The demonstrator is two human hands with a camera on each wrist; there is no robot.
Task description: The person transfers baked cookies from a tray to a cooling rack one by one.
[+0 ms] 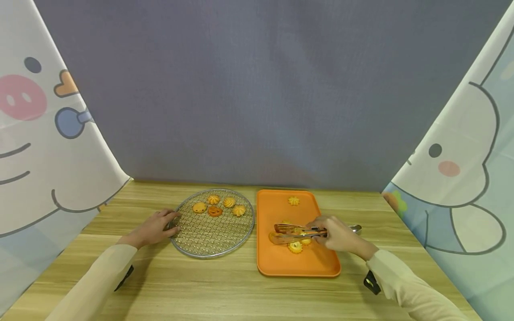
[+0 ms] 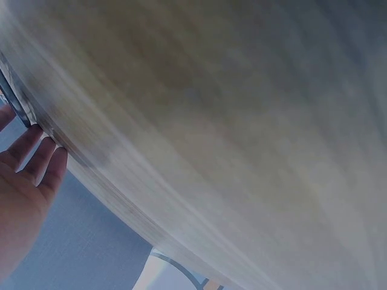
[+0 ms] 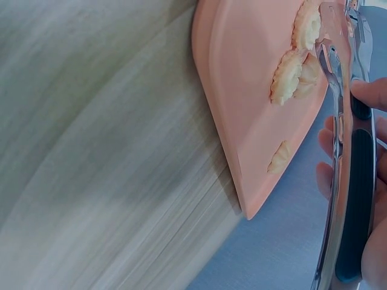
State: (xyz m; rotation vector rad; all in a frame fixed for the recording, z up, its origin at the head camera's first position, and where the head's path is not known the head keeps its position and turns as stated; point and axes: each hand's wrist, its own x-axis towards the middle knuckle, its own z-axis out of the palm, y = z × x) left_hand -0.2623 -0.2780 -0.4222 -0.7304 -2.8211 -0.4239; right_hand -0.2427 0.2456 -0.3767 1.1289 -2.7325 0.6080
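Observation:
My right hand (image 1: 335, 234) grips a pair of tongs (image 3: 354, 181) with dark handle pads, held over the orange tray (image 1: 277, 265). The tips of the tongs spread apart above several cookies, among them a round one (image 1: 295, 247) at the tray's middle. A star-shaped cookie (image 1: 294, 201) lies alone at the tray's far end. On the left, my left hand (image 1: 156, 227) rests its fingers and thumb at the rim of a round wire rack (image 1: 209, 240). Several cookies lie on the rack's far half, including a pretzel-shaped one (image 1: 215, 211). The left wrist view shows straight fingers at the rack's edge.
Rack and tray stand side by side on a wooden table (image 1: 201, 290), a narrow gap between them. A grey cloth (image 1: 257, 98) hangs behind the table. Cartoon-printed cloths (image 1: 453, 147) flank both sides.

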